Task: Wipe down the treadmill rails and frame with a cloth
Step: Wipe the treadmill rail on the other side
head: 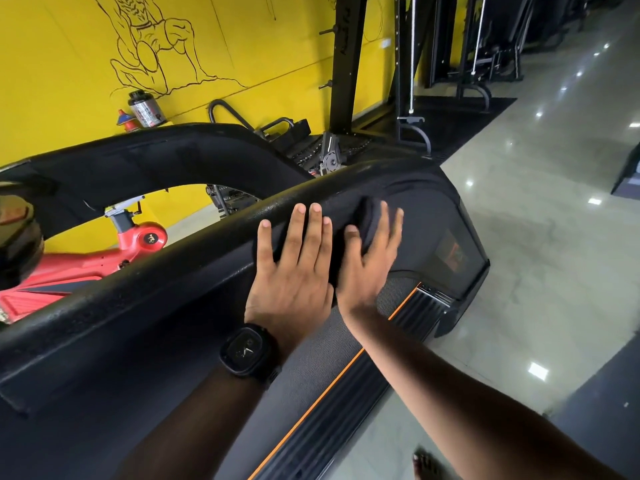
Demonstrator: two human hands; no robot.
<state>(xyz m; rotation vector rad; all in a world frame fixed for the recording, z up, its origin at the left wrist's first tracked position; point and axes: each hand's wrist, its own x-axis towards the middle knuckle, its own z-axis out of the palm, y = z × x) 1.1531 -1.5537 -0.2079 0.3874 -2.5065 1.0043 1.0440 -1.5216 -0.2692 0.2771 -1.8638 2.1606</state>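
A thick black treadmill rail (pixel 173 271) runs diagonally from lower left to upper right. A black cloth (pixel 367 216) lies draped over the rail near its far end. My left hand (pixel 294 268) presses flat on the cloth with straight, spread fingers; a black watch sits on that wrist. My right hand (pixel 370 258) lies beside it, fingers straight, pressing the bunched part of the cloth against the rail. Below the hands are the grey belt (pixel 311 358) and the side frame with an orange stripe (pixel 346 372).
A second black rail (pixel 156 154) arches on the far side. A red exercise bike (pixel 86 258) stands behind, by the yellow wall. A tub (pixel 145 109) sits on a ledge. Black weight racks (pixel 346 64) stand at the back. Glossy tiled floor (pixel 536 254) lies to the right.
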